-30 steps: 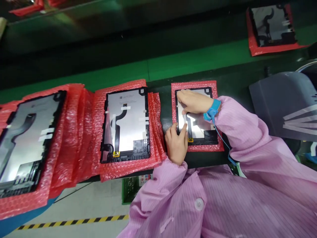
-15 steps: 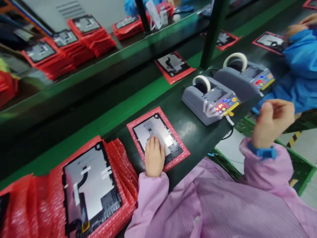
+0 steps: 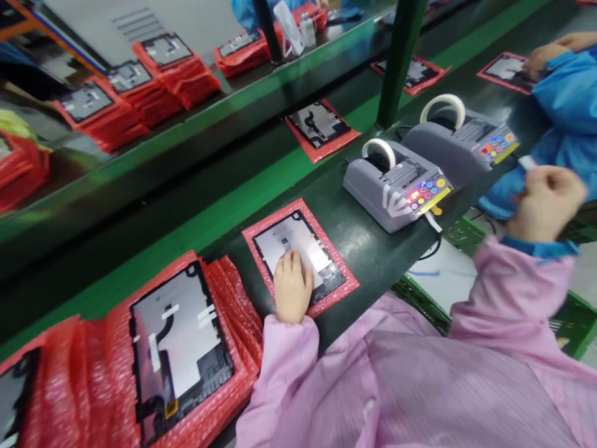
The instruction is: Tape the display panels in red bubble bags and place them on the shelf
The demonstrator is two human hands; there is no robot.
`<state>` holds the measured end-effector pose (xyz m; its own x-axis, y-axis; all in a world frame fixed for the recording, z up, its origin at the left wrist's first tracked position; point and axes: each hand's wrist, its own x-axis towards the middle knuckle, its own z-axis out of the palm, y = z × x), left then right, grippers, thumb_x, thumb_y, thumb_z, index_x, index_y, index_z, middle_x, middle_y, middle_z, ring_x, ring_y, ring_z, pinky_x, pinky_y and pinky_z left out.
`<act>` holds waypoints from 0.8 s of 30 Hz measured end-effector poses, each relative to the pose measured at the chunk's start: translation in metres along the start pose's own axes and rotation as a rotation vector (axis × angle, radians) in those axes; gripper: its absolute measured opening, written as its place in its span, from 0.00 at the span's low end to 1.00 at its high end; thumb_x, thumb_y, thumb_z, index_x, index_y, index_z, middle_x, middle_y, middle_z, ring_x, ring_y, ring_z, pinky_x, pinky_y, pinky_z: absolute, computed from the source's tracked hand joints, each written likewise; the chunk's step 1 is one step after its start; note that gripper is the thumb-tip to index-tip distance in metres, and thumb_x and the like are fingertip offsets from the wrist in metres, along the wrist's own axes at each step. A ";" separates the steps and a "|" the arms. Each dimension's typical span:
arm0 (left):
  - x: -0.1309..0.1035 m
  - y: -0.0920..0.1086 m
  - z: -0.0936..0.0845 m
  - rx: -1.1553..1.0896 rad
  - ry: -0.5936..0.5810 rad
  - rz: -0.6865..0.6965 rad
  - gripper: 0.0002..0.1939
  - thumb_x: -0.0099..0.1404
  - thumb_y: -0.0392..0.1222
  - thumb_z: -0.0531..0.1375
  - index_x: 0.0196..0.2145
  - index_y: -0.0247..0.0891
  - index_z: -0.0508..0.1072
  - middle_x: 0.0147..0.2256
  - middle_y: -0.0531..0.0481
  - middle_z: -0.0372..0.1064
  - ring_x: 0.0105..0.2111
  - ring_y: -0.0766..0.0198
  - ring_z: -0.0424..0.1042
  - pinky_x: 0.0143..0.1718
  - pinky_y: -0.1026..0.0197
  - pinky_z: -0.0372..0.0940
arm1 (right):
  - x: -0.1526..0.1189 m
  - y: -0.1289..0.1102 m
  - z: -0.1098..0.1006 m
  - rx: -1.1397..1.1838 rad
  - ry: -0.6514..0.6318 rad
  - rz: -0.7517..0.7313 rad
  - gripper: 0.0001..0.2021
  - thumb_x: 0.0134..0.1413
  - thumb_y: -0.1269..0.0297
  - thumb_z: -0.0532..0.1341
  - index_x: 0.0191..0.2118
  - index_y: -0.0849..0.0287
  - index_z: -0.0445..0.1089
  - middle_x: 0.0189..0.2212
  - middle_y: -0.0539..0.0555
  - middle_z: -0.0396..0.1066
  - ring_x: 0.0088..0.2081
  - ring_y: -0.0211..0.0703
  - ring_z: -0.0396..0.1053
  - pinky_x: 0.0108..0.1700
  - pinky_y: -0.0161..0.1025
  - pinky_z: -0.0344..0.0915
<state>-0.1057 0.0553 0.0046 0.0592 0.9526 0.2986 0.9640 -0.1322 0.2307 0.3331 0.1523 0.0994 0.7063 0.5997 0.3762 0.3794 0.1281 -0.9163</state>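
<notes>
My left hand (image 3: 293, 287) rests with fingers extended on a tablet-sized display panel (image 3: 305, 246), which has a silvery back and a black edge. The panel lies on a red bubble-wrap sheet (image 3: 342, 274) on the dark bench. My right hand (image 3: 548, 202) is raised at the right, fingers closed, slightly blurred. A small white strip (image 3: 527, 163), apparently tape, sticks out at its fingertips. Left of that hand are two grey tape dispensers, a nearer one (image 3: 373, 186) and a farther one (image 3: 448, 149), each with a white tape roll. White tape (image 3: 433, 222) protrudes from the nearer one.
A stack of red bubble-wrap bags (image 3: 237, 311) with another panel (image 3: 186, 348) on top stands at left. A panel (image 3: 321, 121) lies on the green belt (image 3: 224, 233). Behind are more stacks (image 3: 181, 78) and a post (image 3: 396, 68). A co-worker's blue sleeve (image 3: 566, 93) is at right; a green crate (image 3: 578, 317) is below.
My right hand has moved right and up, and a white strip now shows at its fingertips. My left hand stays on the panel. The view has shifted slightly.
</notes>
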 end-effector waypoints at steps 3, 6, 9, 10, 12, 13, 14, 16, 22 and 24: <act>0.003 0.003 -0.003 0.023 -0.043 -0.034 0.25 0.72 0.46 0.51 0.59 0.26 0.67 0.58 0.29 0.66 0.54 0.42 0.65 0.56 0.41 0.62 | -0.059 -0.068 0.002 0.202 0.000 -0.085 0.05 0.52 0.67 0.60 0.26 0.52 0.68 0.21 0.50 0.59 0.20 0.38 0.54 0.21 0.40 0.47; 0.006 0.005 -0.005 0.044 -0.070 -0.056 0.26 0.72 0.45 0.52 0.60 0.24 0.67 0.59 0.30 0.65 0.55 0.43 0.64 0.57 0.42 0.62 | -0.128 -0.115 0.042 0.241 -0.594 -0.066 0.02 0.53 0.66 0.63 0.30 0.54 0.71 0.26 0.50 0.65 0.24 0.38 0.59 0.26 0.39 0.53; 0.008 0.005 -0.003 0.040 -0.073 -0.065 0.27 0.71 0.45 0.53 0.61 0.23 0.66 0.61 0.31 0.63 0.55 0.43 0.64 0.58 0.43 0.61 | -0.186 -0.116 0.122 0.113 -1.149 -0.057 0.07 0.57 0.63 0.62 0.29 0.58 0.69 0.28 0.51 0.68 0.30 0.39 0.65 0.35 0.39 0.60; 0.008 0.005 -0.002 0.032 -0.071 -0.068 0.27 0.71 0.45 0.53 0.61 0.22 0.65 0.61 0.31 0.63 0.56 0.42 0.64 0.58 0.43 0.61 | -0.201 -0.108 0.150 0.053 -1.215 -0.085 0.07 0.57 0.65 0.60 0.28 0.58 0.68 0.28 0.51 0.69 0.31 0.39 0.66 0.37 0.38 0.61; 0.007 0.006 0.002 0.006 -0.060 -0.085 0.27 0.71 0.45 0.53 0.61 0.22 0.65 0.61 0.30 0.63 0.57 0.42 0.63 0.59 0.43 0.60 | -0.224 -0.089 0.198 -0.102 -1.294 -0.134 0.07 0.57 0.68 0.59 0.28 0.59 0.68 0.29 0.52 0.70 0.33 0.40 0.67 0.39 0.38 0.61; 0.006 0.007 0.004 -0.011 -0.051 -0.097 0.27 0.71 0.45 0.52 0.61 0.22 0.65 0.61 0.29 0.63 0.58 0.42 0.63 0.59 0.42 0.60 | -0.233 -0.081 0.215 -0.177 -1.319 -0.160 0.07 0.58 0.69 0.58 0.29 0.60 0.68 0.30 0.52 0.71 0.34 0.40 0.67 0.40 0.38 0.61; 0.005 0.008 0.005 -0.029 -0.041 -0.111 0.26 0.72 0.44 0.52 0.61 0.23 0.65 0.61 0.28 0.63 0.58 0.42 0.62 0.60 0.42 0.59 | -0.239 -0.075 0.227 -0.244 -1.339 -0.185 0.07 0.58 0.69 0.58 0.29 0.60 0.69 0.31 0.53 0.72 0.35 0.41 0.68 0.41 0.39 0.61; 0.004 0.010 0.008 -0.060 -0.027 -0.134 0.26 0.72 0.44 0.51 0.61 0.23 0.65 0.60 0.27 0.63 0.59 0.43 0.62 0.60 0.42 0.58 | -0.248 -0.070 0.237 -0.334 -1.369 -0.235 0.08 0.60 0.67 0.57 0.31 0.59 0.71 0.35 0.54 0.74 0.39 0.44 0.70 0.43 0.40 0.61; 0.005 0.010 0.006 -0.110 -0.026 -0.154 0.25 0.73 0.45 0.50 0.60 0.23 0.65 0.60 0.27 0.63 0.59 0.43 0.63 0.61 0.42 0.57 | -0.256 -0.078 0.232 -0.454 -1.368 -0.295 0.09 0.62 0.65 0.57 0.33 0.57 0.73 0.40 0.55 0.76 0.46 0.47 0.70 0.47 0.41 0.63; 0.005 0.010 0.005 -0.116 -0.019 -0.148 0.25 0.73 0.45 0.49 0.60 0.24 0.64 0.60 0.27 0.63 0.59 0.43 0.63 0.61 0.42 0.57 | -0.257 -0.078 0.233 -0.470 -1.352 -0.298 0.10 0.62 0.65 0.56 0.34 0.58 0.74 0.40 0.56 0.76 0.47 0.47 0.71 0.47 0.42 0.63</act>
<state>-0.0947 0.0600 0.0040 -0.0756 0.9687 0.2363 0.9262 -0.0195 0.3765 -0.0173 0.1723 0.0423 -0.4191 0.9005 -0.1156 0.7514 0.2725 -0.6010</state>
